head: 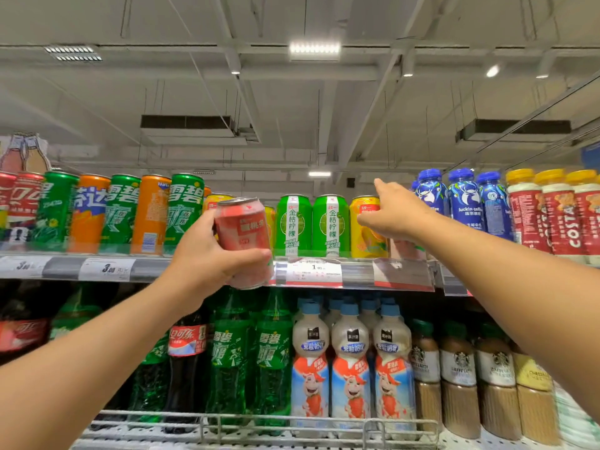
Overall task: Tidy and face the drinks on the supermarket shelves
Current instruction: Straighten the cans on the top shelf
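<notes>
My left hand point(207, 254) grips a pink and red drink can point(243, 235), held tilted in the air just in front of the top shelf's edge point(181, 269). My right hand point(394, 212) reaches over the top shelf with the index finger stretched out, above a yellow can point(365, 228) and a pink can point(406, 248) that it partly hides. Two green cans point(311, 225) stand upright between my hands, labels facing out.
Tall green, orange and red cans point(123, 212) line the top shelf on the left; blue bottles point(461, 199) and red-labelled bottles point(558, 216) stand on the right. Below are green soda bottles point(246, 358), milk drink bottles point(350, 362) and coffee bottles point(461, 378) behind a wire rail point(259, 420).
</notes>
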`<state>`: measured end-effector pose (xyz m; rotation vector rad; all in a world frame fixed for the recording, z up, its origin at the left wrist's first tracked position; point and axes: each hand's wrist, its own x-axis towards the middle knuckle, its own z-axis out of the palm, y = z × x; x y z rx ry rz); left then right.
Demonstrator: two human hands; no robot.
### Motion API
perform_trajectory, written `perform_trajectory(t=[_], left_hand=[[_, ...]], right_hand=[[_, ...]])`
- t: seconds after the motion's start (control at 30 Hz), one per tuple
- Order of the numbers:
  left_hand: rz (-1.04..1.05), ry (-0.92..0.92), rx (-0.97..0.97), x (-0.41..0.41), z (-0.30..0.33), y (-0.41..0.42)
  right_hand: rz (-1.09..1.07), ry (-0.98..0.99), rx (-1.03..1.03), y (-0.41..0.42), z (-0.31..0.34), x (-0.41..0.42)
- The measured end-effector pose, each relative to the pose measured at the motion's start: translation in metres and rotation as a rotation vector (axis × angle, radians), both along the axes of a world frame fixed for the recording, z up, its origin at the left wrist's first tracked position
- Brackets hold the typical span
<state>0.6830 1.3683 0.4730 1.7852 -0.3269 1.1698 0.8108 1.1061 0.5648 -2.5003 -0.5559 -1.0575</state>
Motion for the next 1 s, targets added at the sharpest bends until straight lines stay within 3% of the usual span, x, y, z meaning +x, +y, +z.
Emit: perform_trajectory(t=[0.1,0.23,0.47,0.7,1.0], left_hand=[[-0.020,0.047,-0.022,-0.005,-0.010,0.011],[-0.020,0.116,-0.026,-0.006,-0.020,0.025],[-0.021,0.125,-0.053,0.001,-0.022,0.028],[-0.012,0.123,-0.047,0.003,-0.023,0.029],[0.023,0.115,-0.012,-0.004,-0.024,0.041]], right_hand=[[-0.041,-0.001,-0.040,0.005,0.003,0.003],[0.011,-0.025,0.056,0.004,0.004,0.002],[0.149,-0.003,0.201,-0.001,-0.004,-0.002],[0.156,0.025,0.283,-0.004,-0.005,-0.004],[0.230,-0.151,0.319,-0.010,0.005,-0.037]])
